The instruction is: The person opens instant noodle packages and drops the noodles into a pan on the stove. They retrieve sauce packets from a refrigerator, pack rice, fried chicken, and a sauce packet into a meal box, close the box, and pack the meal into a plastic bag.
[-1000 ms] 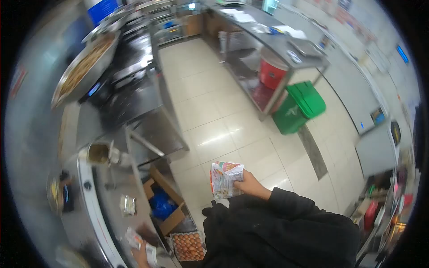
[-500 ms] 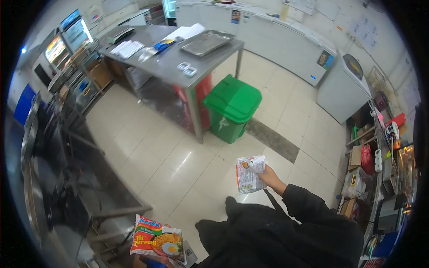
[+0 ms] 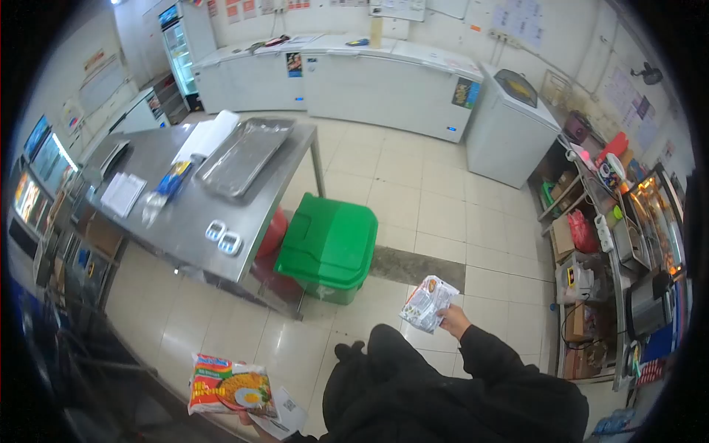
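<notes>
Red packet (image 3: 230,387): in the head view, taking its middle as the dial's centre, it sits at seven o'clock, tilted, its face with noodles and a fried egg turned up to me.
Left hand (image 3: 246,419): gripping that packet along its lower edge; most of my fingers are hidden beneath it.
White sheet (image 3: 288,413): just beside the packet, towards the six o'clock side, with a square code on it; I cannot tell whether I hold it too.
Right hand (image 3: 454,322): between four and five o'clock, well apart from my left, fingers pinched on a packet's edge.
Silver packet (image 3: 428,303): tilted in my right hand above the tiled floor (image 3: 402,207); whether it is opened, I cannot tell.
Green bin (image 3: 329,240): near the centre, lid down, between my silver packet and the steel table (image 3: 185,227).
Steel table: nine to ten o'clock, bearing a metal tray (image 3: 245,161), papers and two small timers (image 3: 230,243).
White freezers (image 3: 384,88): along the wall at twelve o'clock.
Red plastic bag (image 3: 583,232): three o'clock, beside a cardboard box (image 3: 562,235).
Step in hand: as I judge it, holding both packets clear of any surface.
Next move: seems to call for a steady grip each side, neither packet slipping.
</notes>
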`<state>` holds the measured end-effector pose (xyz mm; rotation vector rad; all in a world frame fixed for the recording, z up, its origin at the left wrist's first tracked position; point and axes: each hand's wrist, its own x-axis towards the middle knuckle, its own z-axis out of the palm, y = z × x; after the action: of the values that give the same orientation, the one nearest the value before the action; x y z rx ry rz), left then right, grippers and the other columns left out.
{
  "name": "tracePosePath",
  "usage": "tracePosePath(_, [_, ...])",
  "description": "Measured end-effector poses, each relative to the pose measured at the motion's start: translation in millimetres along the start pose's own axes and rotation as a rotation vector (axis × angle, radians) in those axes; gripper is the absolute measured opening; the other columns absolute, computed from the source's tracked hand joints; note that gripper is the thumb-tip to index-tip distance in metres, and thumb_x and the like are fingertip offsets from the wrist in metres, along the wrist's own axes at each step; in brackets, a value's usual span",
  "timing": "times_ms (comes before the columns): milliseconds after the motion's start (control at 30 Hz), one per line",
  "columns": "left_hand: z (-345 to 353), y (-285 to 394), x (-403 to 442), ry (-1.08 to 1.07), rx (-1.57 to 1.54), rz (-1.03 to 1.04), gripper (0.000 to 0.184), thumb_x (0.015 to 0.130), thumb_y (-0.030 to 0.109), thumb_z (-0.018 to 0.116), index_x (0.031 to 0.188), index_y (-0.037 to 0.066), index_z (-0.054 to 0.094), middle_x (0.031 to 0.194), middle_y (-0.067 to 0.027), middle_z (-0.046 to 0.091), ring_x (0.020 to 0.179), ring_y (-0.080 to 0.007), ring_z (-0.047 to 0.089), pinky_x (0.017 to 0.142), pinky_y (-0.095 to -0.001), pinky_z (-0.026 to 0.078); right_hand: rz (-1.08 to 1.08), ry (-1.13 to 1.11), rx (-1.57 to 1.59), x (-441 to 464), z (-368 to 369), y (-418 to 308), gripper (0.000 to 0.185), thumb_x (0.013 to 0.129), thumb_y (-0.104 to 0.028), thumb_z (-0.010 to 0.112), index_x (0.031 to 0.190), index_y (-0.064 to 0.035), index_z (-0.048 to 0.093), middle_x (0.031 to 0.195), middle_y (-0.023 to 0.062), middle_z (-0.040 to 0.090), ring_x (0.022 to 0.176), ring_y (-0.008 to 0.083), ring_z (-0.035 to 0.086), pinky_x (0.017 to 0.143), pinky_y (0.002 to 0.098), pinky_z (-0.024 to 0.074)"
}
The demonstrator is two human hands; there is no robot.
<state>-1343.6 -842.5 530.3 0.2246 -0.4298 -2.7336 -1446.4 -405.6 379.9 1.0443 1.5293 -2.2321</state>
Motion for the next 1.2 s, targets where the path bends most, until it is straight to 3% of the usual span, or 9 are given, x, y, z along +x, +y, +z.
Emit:
tracePosePath(300, [-14.7, -10.2, 89.8, -0.109, 0.288, -0.211, 0.089, 0.068, 0.043, 0.071, 0.136, 0.008, 0.025, 0.132, -0.007, 0.038, 0.108, -0.0212, 0.049, 0.09, -0.033, 0.044, 0.084, 0.143, 0.306, 62.1, 8.1, 5.9, 0.033, 0.075, 0.004, 0.052, 0.106, -0.0043, 0.047, 0.104, 0.0096, 0.056, 0.095, 0.0268, 0.058, 0.084, 0.0414, 0.0459])
tracePosePath(467, [-26.1, -38.1, 88.5, 0.008, -0.012, -0.201, 0.08, 0.067, 0.041, 0.07, 0.13, 0.007, 0.034, 0.121, -0.0072, 0.049, 0.104, -0.0216, 0.051, 0.086, -0.0355, 0.044, 0.104, 0.022, 0.206, 122.8, 18.4, -39.4, 0.027, 0.074, 0.001, 0.053, 0.1, -0.0047, 0.052, 0.093, 0.0074, 0.057, 0.088, 0.0231, 0.057, 0.081, 0.0396, 0.0458])
tracePosePath(567, [-12.3, -57.7, 93.3, 0.044, -0.04, -0.121, 0.081, 0.065, 0.039, 0.072, 0.129, 0.006, 0.035, 0.12, -0.0076, 0.049, 0.103, -0.0213, 0.052, 0.086, -0.0351, 0.044, -0.038, 0.049, -0.032, 176.0, 19.6, -62.8, 0.027, 0.071, 0.0, 0.054, 0.097, -0.0053, 0.052, 0.089, 0.007, 0.056, 0.084, 0.023, 0.057, 0.077, 0.0391, 0.0471])
tracePosePath(667, [-5.3, -73.0, 95.7, 0.104, -0.03, -0.008, 0.082, 0.063, 0.037, 0.073, 0.128, 0.006, 0.035, 0.119, -0.0081, 0.05, 0.102, -0.0209, 0.052, 0.085, -0.0347, 0.045, 0.118, 0.245, -0.293, 219.8, 34.9, -73.9, 0.024, 0.069, 0.0, 0.054, 0.092, -0.0061, 0.052, 0.084, 0.0064, 0.053, 0.082, 0.0231, 0.056, 0.075, 0.0422, 0.047])
tracePosePath(767, [-0.1, -89.1, 88.4, 0.187, 0.01, 0.112, 0.084, 0.06, 0.034, 0.075, 0.128, 0.005, 0.035, 0.117, -0.0085, 0.05, 0.101, -0.0205, 0.053, 0.085, -0.0343, 0.045, 0.224, 0.011, -0.575, 271.8, 58.7, -68.3, 0.022, 0.07, -0.001, 0.053, 0.092, -0.0074, 0.051, 0.083, 0.0063, 0.052, 0.08, 0.0233, 0.055, 0.073, 0.0447, 0.0451])
tracePosePath(967, [11.8, -127.5, 95.4, 0.371, 0.162, 0.357, 0.086, 0.056, 0.03, 0.078, 0.126, 0.003, 0.036, 0.115, -0.0094, 0.051, 0.098, -0.0198, 0.054, 0.084, -0.0335, 0.046, 0.456, -0.276, -0.453, 365.8, 179.2, -46.1, 0.029, 0.074, -0.002, 0.053, 0.102, -0.0094, 0.045, 0.089, 0.0075, 0.051, 0.085, 0.0256, 0.055, 0.07, 0.0468, 0.044])
tracePosePath(1067, [12.7, -154.1, 93.6, 0.517, 0.357, 0.485, 0.088, 0.053, 0.028, 0.079, 0.125, 0.003, 0.036, 0.114, -0.0099, 0.052, 0.097, -0.0195, 0.055, 0.084, -0.0331, 0.046, 0.285, -0.211, -0.43, 451.2, 216.4, 22.0, 0.031, 0.074, -0.01, 0.056, 0.104, -0.0079, 0.052, 0.096, 0.0153, 0.055, 0.091, 0.0346, 0.055, 0.074, 0.0516, 0.0448])
tracePosePath(1133, [8.6, -171.6, 82.7, 0.679, 0.721, 0.544, 0.089, 0.052, 0.026, 0.08, 0.125, 0.002, 0.036, 0.113, -0.0102, 0.052, 0.096, -0.0192, 0.055, 0.083, -0.0329, 0.046, 0.316, -0.189, -0.416, 480.6, 221.9, 13.2, 0.024, 0.082, -0.011, 0.044, 0.105, -0.0054, 0.047, 0.098, 0.0165, 0.056, 0.085, 0.0346, 0.059, 0.059, 0.0491, 0.0517])
tracePosePath(1200, [5.2, -178.9, 72.6, 0.828, 1.526, 0.495, 0.09, 0.05, 0.025, 0.081, 0.125, 0.002, 0.036, 0.112, -0.0105, 0.053, 0.095, -0.019, 0.055, 0.083, -0.0326, 0.046, -0.202, -0.309, -1.652, 504.9, 215.3, 61.5, 0.033, 0.079, -0.035, 0.055, 0.098, -0.0079, 0.061, 0.104, 0.0183, 0.06, 0.083, 0.0337, 0.06, 0.069, 0.0434, 0.0489])
